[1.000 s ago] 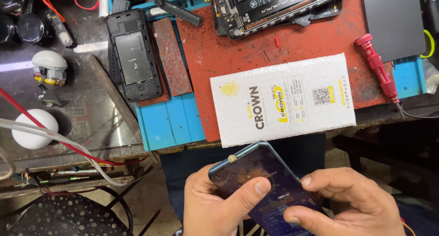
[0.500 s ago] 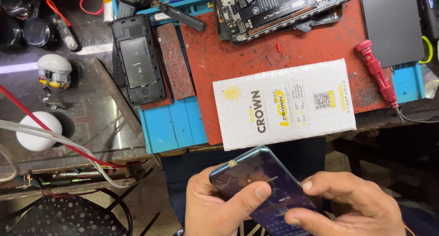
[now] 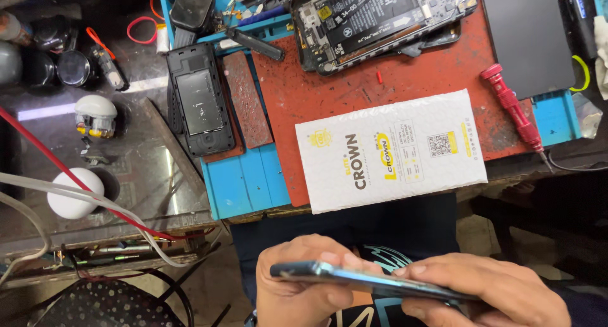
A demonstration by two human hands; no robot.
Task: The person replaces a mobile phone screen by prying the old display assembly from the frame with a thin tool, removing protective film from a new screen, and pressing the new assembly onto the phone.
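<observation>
Since we're pinching the phone edge-on between both hands, 1 slip drops it floorward.

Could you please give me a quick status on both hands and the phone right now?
Left hand and right hand: both gripping the smartphone. Phone edge-on to camera, held over the lap below the bench. White flat package on red mat, apart from hands.

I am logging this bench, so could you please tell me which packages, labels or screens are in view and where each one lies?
Flat white rectangular package, yellow and dark markings, on the red mat's near edge.
Open phone, far edge, label-covered black battery.
Dark panel, far right, blank.
Phone held edge-on by left hand and right hand; screen not visible.
</observation>
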